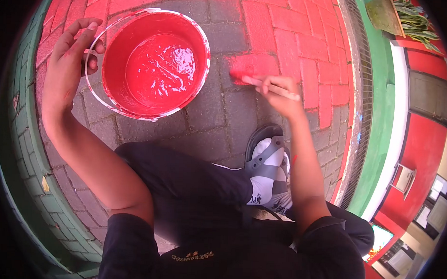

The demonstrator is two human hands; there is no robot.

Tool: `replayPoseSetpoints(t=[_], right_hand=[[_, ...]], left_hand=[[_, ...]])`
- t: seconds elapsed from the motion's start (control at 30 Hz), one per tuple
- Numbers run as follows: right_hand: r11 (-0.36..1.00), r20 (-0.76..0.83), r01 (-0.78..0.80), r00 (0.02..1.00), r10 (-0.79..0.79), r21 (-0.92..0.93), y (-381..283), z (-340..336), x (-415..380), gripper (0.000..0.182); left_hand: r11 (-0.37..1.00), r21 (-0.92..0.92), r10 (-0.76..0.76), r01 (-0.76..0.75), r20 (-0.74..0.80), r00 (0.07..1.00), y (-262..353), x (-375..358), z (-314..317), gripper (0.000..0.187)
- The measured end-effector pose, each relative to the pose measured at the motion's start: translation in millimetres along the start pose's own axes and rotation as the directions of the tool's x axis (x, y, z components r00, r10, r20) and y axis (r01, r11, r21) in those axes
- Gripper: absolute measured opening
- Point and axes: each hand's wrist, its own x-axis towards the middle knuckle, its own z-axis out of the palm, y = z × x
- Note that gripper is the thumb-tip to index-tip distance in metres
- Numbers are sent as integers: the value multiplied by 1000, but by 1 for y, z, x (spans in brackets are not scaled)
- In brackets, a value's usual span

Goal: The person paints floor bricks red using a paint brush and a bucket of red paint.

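Observation:
A bucket (107,81) of glossy red paint stands at the upper left, its rim streaked white and red. My left hand (79,48) is at the bucket's left side, fingers curled around its thin wire handle (89,80). In my right hand (279,92) is a paintbrush (252,81), gripped by its pale handle. Its red, motion-blurred bristles touch the paving where red paint meets bare grey bricks (205,109). Red-painted bricks (286,43) spread above and to the right of the brush.
My sandalled foot (267,151) rests on the bricks below the brush. A metal grate (360,110) runs along the right side, beside a green strip. At the left is a green-painted brick edge (24,132). A potted plant (414,23) stands at the upper right.

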Motion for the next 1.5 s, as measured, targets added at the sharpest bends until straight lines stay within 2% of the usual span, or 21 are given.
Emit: replayPoseSetpoints(t=[0.07,0.17,0.2,0.3,0.37,0.43,0.5,0.57,0.6,0.77,0.83,0.9,0.93,1.03,1.1,1.17,1.27,1.3,1.33,1.4,1.5], right_hand=[[998,231,17,973,-5,-53,4,-25,3,21],[998,287,-63,957,52,28,2,-32,24,21],[982,222,25,975,17,-186,7,-33,35,22],[989,1,-145,989,145,-32,-5,-30,62,21],[990,-131,15,991,-33,-138,4,-30,65,22],[994,-488,-48,873,-4,-95,8,-29,55,24],[980,-558,-194,810,180,35,28,-15,48,20],[991,-600,-2,796,-81,-136,47,12,49,15],[848,-562,-326,826,41,-418,18,27,32,13],[993,-282,25,958,-56,-112,-47,79,35,9],[957,-355,189,929,-102,219,-34,83,42,20],[791,-248,-198,881,402,579,-40,47,39,28],[654,-273,-181,803,529,735,-15,42,43,27],[698,-393,-289,658,642,655,41,-1,35,31],[766,-414,-288,705,576,575,65,-33,31,32],[977,-728,-208,662,177,49,70,-45,26,27],[991,-605,9,793,73,132,116,-31,29,19],[912,-568,-211,823,-29,-353,61,-1,26,14],[878,-555,-314,829,69,-360,16,19,20,9],[934,-486,-191,874,22,-303,-7,51,17,6],[993,-408,80,912,-39,84,-35,74,16,21]], left_hand=[[1000,-18,3,-3,-3,1000,-1,-1,-1,29],[1000,-12,17,-17,-1,1000,0,0,0,28],[1000,-14,18,-18,6,1000,0,1,1,28],[1000,-15,20,-19,20,1000,0,-1,0,28],[1000,-16,20,-20,19,1000,-1,0,-2,28],[1000,-10,21,-21,-14,1000,-2,1,-3,29],[1000,-13,10,-10,-15,1000,-4,2,-3,29],[1000,-15,7,-8,-7,1000,-2,3,0,30],[1000,-8,1,-1,-2,1000,-1,2,1,30],[1000,2,-3,3,7,1000,3,2,10,32],[1000,20,-15,15,30,999,5,0,10,31],[1000,16,-7,7,21,1000,5,-1,8,31],[1000,15,-3,3,16,1000,4,-2,6,31],[999,-30,29,-28,21,999,-2,1,-1,31],[999,-44,28,-27,18,999,-2,2,-3,31],[998,-55,20,-18,31,999,-3,1,-2,32],[999,-33,27,-27,0,1000,0,2,1,32],[999,-27,27,-27,10,1000,1,2,1,32],[999,-19,26,-26,21,999,2,2,1,32],[1000,-17,19,-18,14,1000,2,2,3,32],[1000,-3,8,-8,4,1000,1,1,4,32]])
